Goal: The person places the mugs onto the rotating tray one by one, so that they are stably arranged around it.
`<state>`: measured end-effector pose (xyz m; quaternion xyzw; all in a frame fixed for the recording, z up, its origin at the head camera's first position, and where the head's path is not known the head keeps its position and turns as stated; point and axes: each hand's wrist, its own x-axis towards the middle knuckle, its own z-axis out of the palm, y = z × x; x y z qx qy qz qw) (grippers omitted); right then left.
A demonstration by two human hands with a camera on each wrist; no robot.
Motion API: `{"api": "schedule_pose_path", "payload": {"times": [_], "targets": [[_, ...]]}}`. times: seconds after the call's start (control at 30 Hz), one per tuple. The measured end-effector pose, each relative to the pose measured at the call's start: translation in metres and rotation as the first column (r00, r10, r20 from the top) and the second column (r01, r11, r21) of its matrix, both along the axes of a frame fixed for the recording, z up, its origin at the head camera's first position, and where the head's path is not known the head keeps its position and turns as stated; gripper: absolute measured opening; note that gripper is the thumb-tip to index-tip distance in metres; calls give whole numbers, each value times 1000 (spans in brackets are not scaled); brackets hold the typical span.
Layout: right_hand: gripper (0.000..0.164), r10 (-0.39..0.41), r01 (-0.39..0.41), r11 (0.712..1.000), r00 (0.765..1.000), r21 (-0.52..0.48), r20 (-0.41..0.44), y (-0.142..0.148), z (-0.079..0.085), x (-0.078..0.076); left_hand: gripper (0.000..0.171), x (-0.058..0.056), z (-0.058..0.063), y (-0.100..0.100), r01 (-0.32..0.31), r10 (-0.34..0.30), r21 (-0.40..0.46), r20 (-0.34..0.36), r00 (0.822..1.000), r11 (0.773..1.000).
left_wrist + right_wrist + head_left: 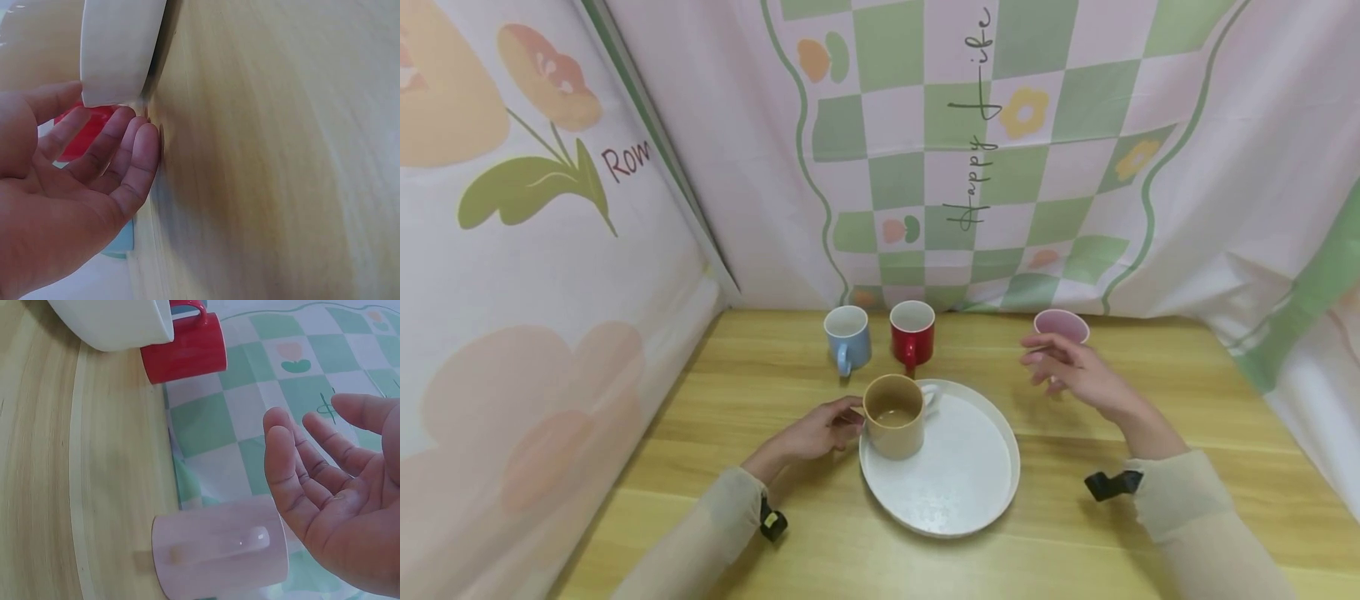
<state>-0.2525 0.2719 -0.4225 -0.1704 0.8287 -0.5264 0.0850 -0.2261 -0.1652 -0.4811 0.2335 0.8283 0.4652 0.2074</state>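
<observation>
Had the left hand nearest the lens in its wrist view, with fingers loosely bent and gripping nothing, just beside the tan mug; could not confirm contact. Risked tipping the mug on the white tray through an uneven sideways push. Held the right hand, relaxed and empty, near the pink mug. Risked toppling that mug through a low sweep of the fingers. Found the tan mug upright near the tray's left rim, brown inside, paler outside, with a pale handle turned right. Noted a red mug and a blue mug farther back.
</observation>
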Motion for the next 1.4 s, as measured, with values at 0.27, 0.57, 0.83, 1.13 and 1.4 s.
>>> {"api": "schedule_pose_path", "payload": {"times": [0.27, 0.57, 0.83, 1.13, 1.4], "targets": [[46, 4, -4, 1000, 1000, -11, 8, 10, 2, 4, 42, 1, 0, 0, 0, 1, -8, 1, 1000, 1000], [49, -38, 37, 999, 999, 28, 11, 21, 2, 6, 42, 1, 1, -1, 9, -9, -4, -6, 1000, 1000], [46, -38, 39, 999, 999, 9, -8, 30, -1, 4, 42, 1, 1, 0, 4, -4, 2, 7, 1000, 1000], [45, -62, 63, 998, 997, 29, -34, 42, -1, 6, 42, 1, 1, -1, 3, -3, 2, 6, 1000, 1000], [46, -131, 131, 990, 991, 60, 0, 48, -4, 4, 42, 0, 0, -2, 5, -5, 10, 7, 1000, 1000]]}}
